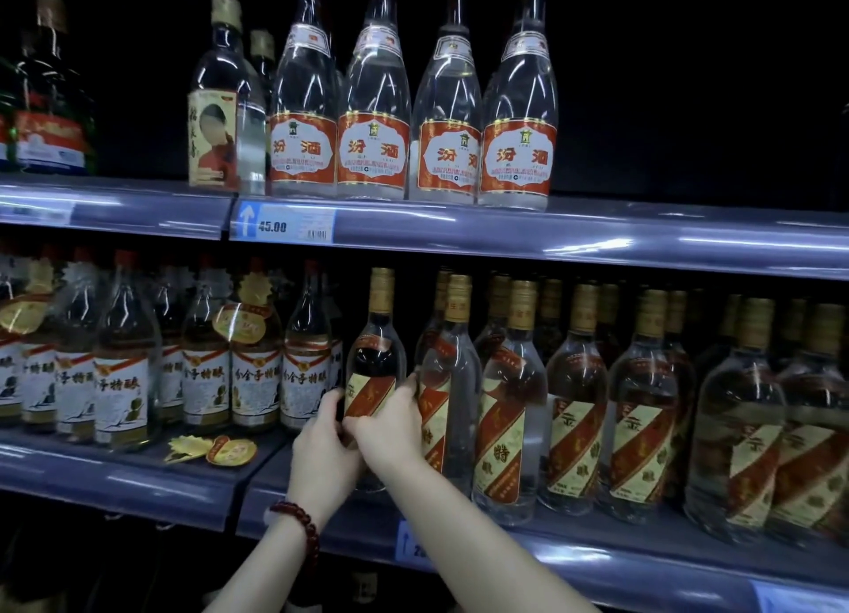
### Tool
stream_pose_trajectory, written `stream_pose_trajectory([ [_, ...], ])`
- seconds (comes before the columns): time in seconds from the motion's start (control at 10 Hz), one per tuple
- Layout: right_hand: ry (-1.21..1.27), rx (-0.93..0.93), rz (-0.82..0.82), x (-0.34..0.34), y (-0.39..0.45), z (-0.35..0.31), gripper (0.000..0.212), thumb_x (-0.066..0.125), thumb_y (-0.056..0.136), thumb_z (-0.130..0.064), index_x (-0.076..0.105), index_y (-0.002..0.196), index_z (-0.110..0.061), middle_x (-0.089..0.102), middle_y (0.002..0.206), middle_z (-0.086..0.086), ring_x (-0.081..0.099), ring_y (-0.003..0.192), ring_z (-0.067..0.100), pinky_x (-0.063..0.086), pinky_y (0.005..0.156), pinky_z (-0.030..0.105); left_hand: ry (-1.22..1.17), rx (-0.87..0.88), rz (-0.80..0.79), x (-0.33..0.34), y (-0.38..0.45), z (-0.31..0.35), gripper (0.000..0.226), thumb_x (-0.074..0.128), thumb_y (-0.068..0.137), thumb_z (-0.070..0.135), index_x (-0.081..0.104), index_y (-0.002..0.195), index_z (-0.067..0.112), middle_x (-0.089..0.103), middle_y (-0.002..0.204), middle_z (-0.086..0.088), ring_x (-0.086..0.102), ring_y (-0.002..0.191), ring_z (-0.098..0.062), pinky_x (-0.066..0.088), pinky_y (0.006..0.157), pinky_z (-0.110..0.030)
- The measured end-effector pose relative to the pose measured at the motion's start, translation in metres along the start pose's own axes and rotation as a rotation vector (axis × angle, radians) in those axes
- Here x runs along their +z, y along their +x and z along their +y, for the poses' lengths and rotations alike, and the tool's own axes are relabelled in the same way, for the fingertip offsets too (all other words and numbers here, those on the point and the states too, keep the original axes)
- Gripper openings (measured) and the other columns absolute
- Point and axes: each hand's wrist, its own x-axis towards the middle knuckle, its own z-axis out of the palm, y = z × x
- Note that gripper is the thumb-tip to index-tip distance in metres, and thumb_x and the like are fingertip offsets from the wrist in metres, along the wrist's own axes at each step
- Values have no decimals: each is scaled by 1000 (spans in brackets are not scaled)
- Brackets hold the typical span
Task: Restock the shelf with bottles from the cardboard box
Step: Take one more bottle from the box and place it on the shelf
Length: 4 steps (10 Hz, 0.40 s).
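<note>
Head view, left to right: white-labelled bottles (124, 373) fill the lower shelf's (321, 511) left bay. Left hand (321, 452) and right hand (390, 429) both wrap the gold-capped bottle (374, 360), standing at the row's (643, 406) left end. Right bay appears nearly stocked. Cardboard box not visible; remaining stock cannot be judged.

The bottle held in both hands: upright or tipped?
Upright: the bottle has its gold cap straight above its base, parallel to neighbouring bottles.
</note>
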Motion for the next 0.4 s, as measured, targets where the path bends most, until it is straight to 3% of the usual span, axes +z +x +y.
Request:
stream_pose_trajectory([
  [0.1,1,-7,-36,-3,-12,-7,99,72,79,-24,6,151,-9,38,148,12,40,136,28,36,112,43,59,-35,-30,1,-4,1,68,66,82,19,33,142,17,62,118,-13,60,106,-30,51,88,-40],
  [0.2,8,-75,-105,-17,-31,-14,94,64,85,-32,1,153,-15,24,156,7,29,142,25,30,116,42,80,-19,-7,1,-14,7,85,69,82,17,17,150,17,42,137,-19,45,124,-36,40,103,-43],
  [0.3,44,-181,-149,-48,-51,-18,80,62,87,-32,14,151,-24,34,150,-5,36,136,15,36,111,35,51,93,62,0,-28,24,76,66,84,13,25,148,21,41,137,-11,46,123,-29,39,101,-36],
  [0.4,59,-273,-148,-94,-66,-13,53,62,90,-27,36,136,-31,47,117,-24,48,104,-8,43,88,15,-13,175,71,4,-46,46,65,68,80,16,41,138,23,50,130,-3,53,118,-20,43,96,-30],
])
